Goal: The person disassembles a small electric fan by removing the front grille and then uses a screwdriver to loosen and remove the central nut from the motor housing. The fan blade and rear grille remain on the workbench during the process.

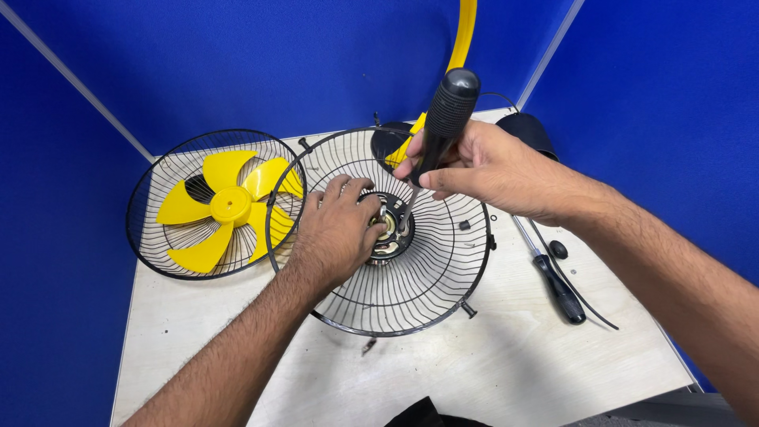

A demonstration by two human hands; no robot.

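Observation:
A black wire fan guard [427,277] lies on the pale table [490,372] with the motor hub [389,228] showing at its centre. My left hand [336,233] rests flat on the guard, fingers touching the hub. My right hand [482,170] grips a black-handled screwdriver [444,119] held nearly upright, its tip down at the hub. To the left lies a second wire guard [154,237] holding the yellow fan blade [229,207].
A second black-handled screwdriver [557,289] lies on the table to the right, beside a black cable [581,304] and a small black knob [558,249]. A yellow fan stand [462,35] and black base [530,130] stand behind. Blue partition walls [237,63] enclose the table.

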